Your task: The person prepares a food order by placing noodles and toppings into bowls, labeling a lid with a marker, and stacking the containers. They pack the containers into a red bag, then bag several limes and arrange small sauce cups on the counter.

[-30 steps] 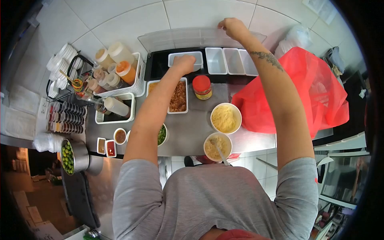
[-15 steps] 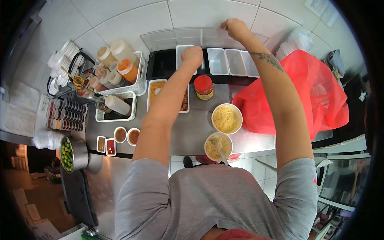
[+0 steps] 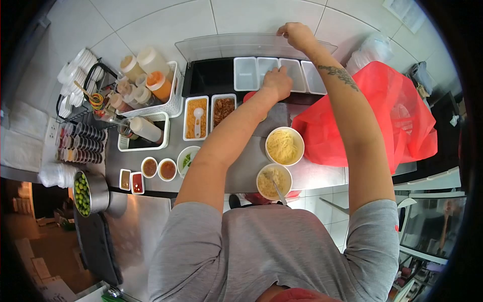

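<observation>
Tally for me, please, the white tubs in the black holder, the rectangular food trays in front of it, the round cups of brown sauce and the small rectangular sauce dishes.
White tubs: 4
Rectangular food trays: 2
Round cups of brown sauce: 2
Small rectangular sauce dishes: 2
Total: 10

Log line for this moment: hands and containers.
left hand: at white containers | right hand: at upper edge of clear lid | containers: side by side in black holder

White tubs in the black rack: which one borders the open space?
The leftmost tub: the bare section of the black rack lies directly to its left, while the other three tubs stand in a row to its right.
</observation>
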A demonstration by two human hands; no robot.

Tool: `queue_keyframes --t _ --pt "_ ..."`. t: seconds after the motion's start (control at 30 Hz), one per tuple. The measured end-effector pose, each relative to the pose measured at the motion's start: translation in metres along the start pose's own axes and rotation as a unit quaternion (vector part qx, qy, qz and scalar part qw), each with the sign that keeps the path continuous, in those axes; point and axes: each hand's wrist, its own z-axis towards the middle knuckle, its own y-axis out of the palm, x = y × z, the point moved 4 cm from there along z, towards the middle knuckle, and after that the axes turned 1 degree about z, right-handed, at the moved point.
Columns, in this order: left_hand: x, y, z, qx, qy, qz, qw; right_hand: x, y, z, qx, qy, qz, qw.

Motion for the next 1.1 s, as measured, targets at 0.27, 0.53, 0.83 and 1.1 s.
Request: queue_keyframes --t 0.27,0.53,0.83,1.1 --pt "0.014 0.007 -0.005 0.051 0.02 -0.035 0.998 -0.001 0.0 0.001 -0.001 0.009 0.008 1.0" --pt "-0.071 -0.04 -0.042 0.113 -0.241 -0.004 0.964 -0.01 -0.009 -0.009 -0.017 0.026 0.019 0.999" --pt "-0.09 -0.017 -0.059 0.066 -0.282 -0.131 0.948 -0.018 -0.008 -0.022 -0.02 0.011 0.012 1.0" --pt "-0.069 -0.063 -0.132 0.043 -0.187 -0.059 0.98 -0.038 0.002 -0.051 -0.015 -0.05 -0.02 0.998"
